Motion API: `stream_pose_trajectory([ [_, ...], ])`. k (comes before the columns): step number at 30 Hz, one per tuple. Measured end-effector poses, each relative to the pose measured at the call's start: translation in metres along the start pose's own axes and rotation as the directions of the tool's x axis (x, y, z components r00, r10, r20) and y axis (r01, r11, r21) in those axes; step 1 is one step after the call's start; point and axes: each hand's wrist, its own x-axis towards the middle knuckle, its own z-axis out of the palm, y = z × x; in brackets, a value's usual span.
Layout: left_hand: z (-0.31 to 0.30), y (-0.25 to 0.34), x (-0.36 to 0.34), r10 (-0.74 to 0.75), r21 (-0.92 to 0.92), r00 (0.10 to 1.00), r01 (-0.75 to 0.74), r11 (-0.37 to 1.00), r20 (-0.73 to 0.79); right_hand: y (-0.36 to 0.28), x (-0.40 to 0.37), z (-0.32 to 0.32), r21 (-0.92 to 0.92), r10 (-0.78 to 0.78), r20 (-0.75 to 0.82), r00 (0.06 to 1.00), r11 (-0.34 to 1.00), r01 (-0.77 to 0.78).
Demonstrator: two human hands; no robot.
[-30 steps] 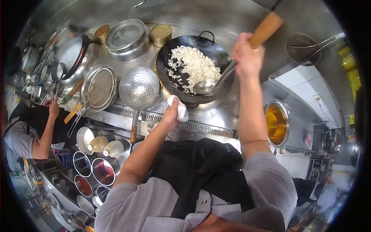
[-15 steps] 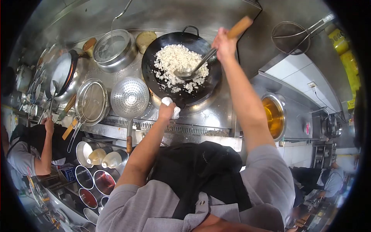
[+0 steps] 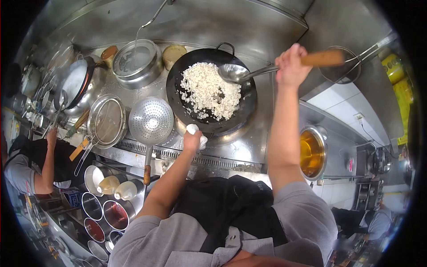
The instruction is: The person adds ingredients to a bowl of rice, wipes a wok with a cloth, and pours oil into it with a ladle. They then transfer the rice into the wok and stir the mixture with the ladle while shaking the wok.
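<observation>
A black wok (image 3: pixel 178 73) sits on the stove, holding a broad heap of white, rice-like grains (image 3: pixel 209 91). My left hand (image 3: pixel 192 140) is closed around a folded white cloth (image 3: pixel 203 142) at the wok's near edge, where the grip under the cloth is hidden. With my right hand (image 3: pixel 292 66) I grip a long-handled metal ladle (image 3: pixel 233 73) by its shaft, close to the wooden handle end, which is blurred. The ladle's bowl overlaps the upper right edge of the grains, tilted over the wok.
Left of the wok lie a perforated skimmer (image 3: pixel 151 120) and a mesh strainer (image 3: pixel 106 122). A lidded steel pot (image 3: pixel 137 64) stands behind them. Amber liquid fills a metal pot (image 3: pixel 312 153) on the right. Seasoning containers (image 3: pixel 116 213) stand lower left; another person (image 3: pixel 38 162) works at far left.
My right hand has moved right, carrying the ladle's bowl from the lower middle of the grains up to their upper right edge. My left hand still holds the cloth at the wok.
</observation>
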Motion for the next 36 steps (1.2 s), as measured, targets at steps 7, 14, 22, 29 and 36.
stream_pose_trajectory([
  [7, -0.002, 0.006, -0.006, 0.039, -0.128, 0.999, -0.038, 0.991, 0.006, 0.027, -0.004, 0.047, -0.050, 0.257, 0.181, 0.949, 0.966, -0.252],
  [14, 0.002, -0.013, 0.003, 0.113, -0.006, 0.990, -0.113, 0.994, -0.087, 0.135, -0.062, 0.029, -0.361, 0.255, 0.389, 0.885, 0.926, -0.108],
  [22, -0.005, 0.002, 0.002, 0.126, 0.041, 0.988, -0.122, 0.992, -0.088, 0.097, -0.073, 0.047, -0.013, 0.014, 0.465, 0.885, 1.000, -0.009],
  [29, -0.002, -0.010, 0.011, 0.180, 0.151, 0.975, -0.160, 0.976, -0.130, 0.057, -0.018, 0.091, -0.380, 0.015, 0.369, 0.929, 0.915, 0.137],
  [36, -0.004, -0.010, 0.014, 0.158, 0.186, 0.979, -0.134, 0.973, -0.126, 0.104, -0.021, 0.088, -0.395, 0.301, 0.207, 0.931, 0.896, -0.202],
])
